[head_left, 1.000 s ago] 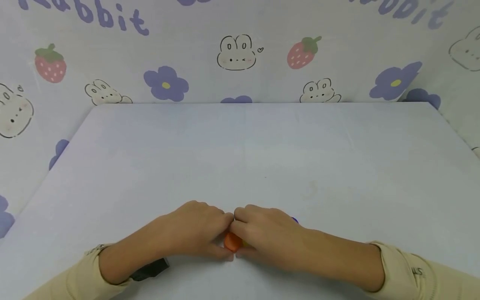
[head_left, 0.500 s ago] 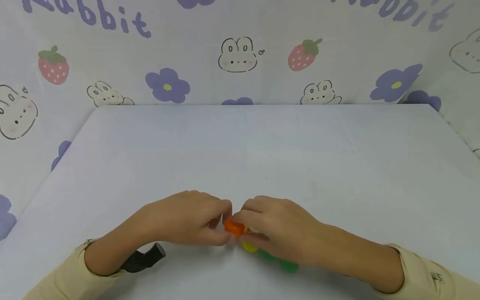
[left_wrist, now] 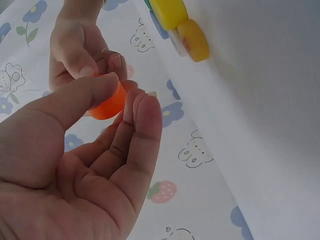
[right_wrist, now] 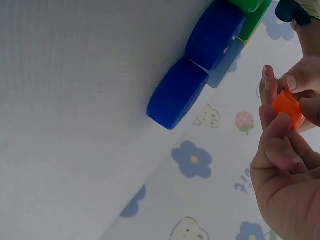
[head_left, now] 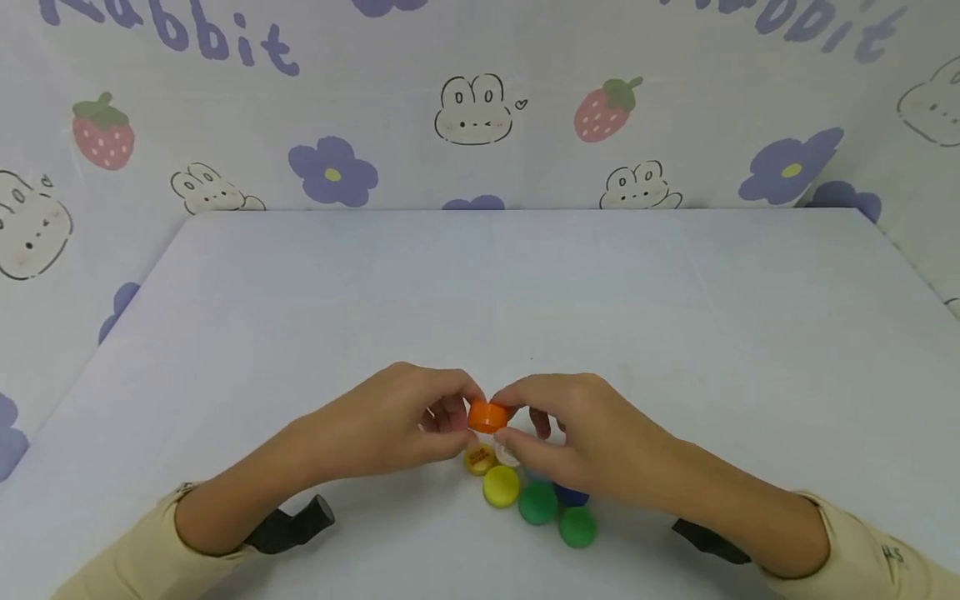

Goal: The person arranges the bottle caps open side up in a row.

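An orange bottle cap (head_left: 488,417) is held up between both hands in the head view, over the far end of a cluster of caps. My left hand (head_left: 405,417) pinches its left side between thumb and forefinger; the left wrist view shows the thumb laid across the orange cap (left_wrist: 109,104). From the right, my right hand (head_left: 577,429) pinches the same cap. Just below it lie a gold cap (head_left: 479,459) with red print and a partly covered white cap (head_left: 507,452). A yellow cap (head_left: 501,486) sits nearer me.
Two green caps (head_left: 537,503) continue the cluster toward the right front. Blue caps (right_wrist: 177,94) stand beside them, mostly behind my right hand in the head view. A dark wrist-camera piece (head_left: 292,525) is under my left forearm. Patterned cloth (head_left: 472,108) surrounds the white table (head_left: 480,292).
Both hands have moved away from me, raising the orange cap clear of the others. The cluster of caps, mostly covered by my right hand before, now shows.
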The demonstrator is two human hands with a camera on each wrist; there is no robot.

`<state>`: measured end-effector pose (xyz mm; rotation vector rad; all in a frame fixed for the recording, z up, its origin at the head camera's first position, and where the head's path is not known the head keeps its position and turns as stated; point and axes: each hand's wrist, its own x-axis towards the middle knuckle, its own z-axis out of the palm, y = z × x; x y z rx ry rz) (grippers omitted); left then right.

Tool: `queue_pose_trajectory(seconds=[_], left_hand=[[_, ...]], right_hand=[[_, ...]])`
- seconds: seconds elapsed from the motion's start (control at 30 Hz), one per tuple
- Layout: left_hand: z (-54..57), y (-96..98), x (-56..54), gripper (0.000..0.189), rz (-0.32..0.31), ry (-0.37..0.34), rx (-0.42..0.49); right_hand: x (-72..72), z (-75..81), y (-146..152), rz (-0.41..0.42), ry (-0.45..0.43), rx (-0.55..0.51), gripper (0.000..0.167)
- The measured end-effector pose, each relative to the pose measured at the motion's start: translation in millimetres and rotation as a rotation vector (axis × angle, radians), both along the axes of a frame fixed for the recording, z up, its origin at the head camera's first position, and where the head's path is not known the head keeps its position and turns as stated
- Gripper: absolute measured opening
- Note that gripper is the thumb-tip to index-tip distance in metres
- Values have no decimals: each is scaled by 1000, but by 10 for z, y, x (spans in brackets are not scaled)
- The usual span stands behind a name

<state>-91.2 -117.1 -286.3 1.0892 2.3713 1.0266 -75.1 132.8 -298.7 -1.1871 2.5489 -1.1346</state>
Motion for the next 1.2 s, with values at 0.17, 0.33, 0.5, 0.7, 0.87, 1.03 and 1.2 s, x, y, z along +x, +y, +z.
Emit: queue_pose_trajectory(seconds=[0.17,0.33,0.5,0.7,0.87,1.03,1.2], left_hand=[[-7,33,17,36,24,5,17],[13,59,53,52,45,22,47],[52,69,66,43,42,39,105],[97,71,42,34,72,5,108],[107,63,42,32,99,-54,82],[110,54,34,31,90,-99,78],[118,76,68,37,120,-51,57]], right_hand=[[-61,-32,21,-4,-211,-48,15],[-127,-24,63,0,-431,-120,17],[-177,25,114,-10,-680,-187,24],[-160,32,120,-20,-614,-254,17],[-90,18,98,-42,-306,-258,25],[-22,45,62,20,10,-236,36],[-5,61,47,-9,116,-222,33]])
